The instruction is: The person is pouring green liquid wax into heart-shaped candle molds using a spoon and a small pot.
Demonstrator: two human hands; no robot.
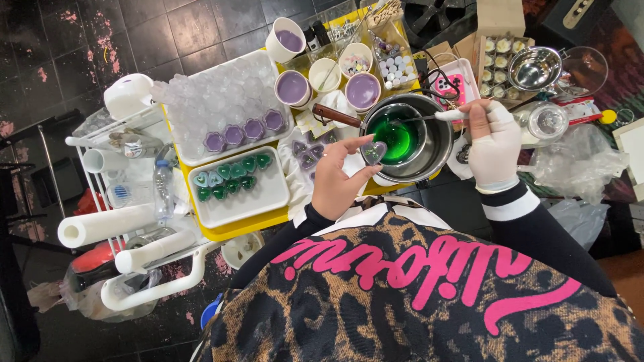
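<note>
Left hand [333, 179] pinches a clear heart mould [374, 153] – gloved right hand [493, 144] grips a spoon [429, 117] over the green-filled pot [439, 144]

A small clear heart cup [374, 151] is being pinched in the fingers of the left hand [337, 175], right at the rim of the steel pot [439, 137]. Green liquid [396, 137] is being held in the pot. A spoon [433, 116] is being gripped by the gloved right hand [493, 144], with its far end reaching over the green liquid. On the white tray [268, 196], green and pale heart cups [231, 177] are being kept in two rows. Purple cups [243, 133] are being kept on the tray behind it.
</note>
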